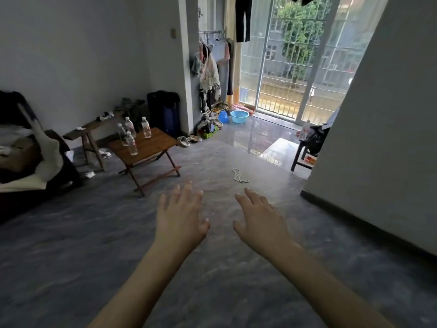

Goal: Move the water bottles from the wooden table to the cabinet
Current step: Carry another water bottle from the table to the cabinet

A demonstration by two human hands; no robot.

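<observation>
Bottles (pixel 131 136) well beyond empty hands (pixel 220 218)

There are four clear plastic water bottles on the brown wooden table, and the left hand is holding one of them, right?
Not quite. The head view shows the left hand empty with straight fingers, far from the brown wooden table. All four clear plastic water bottles stand on it.

We see a small folding wooden table (pixel 151 147) with crossed legs standing on the grey polished floor (pixel 212 233). Four clear plastic water bottles (pixel 131 143) stand upright on its top, clustered toward the far left edge. A pale looped cord (pixel 239 175) lies on the floor nearby.
</observation>
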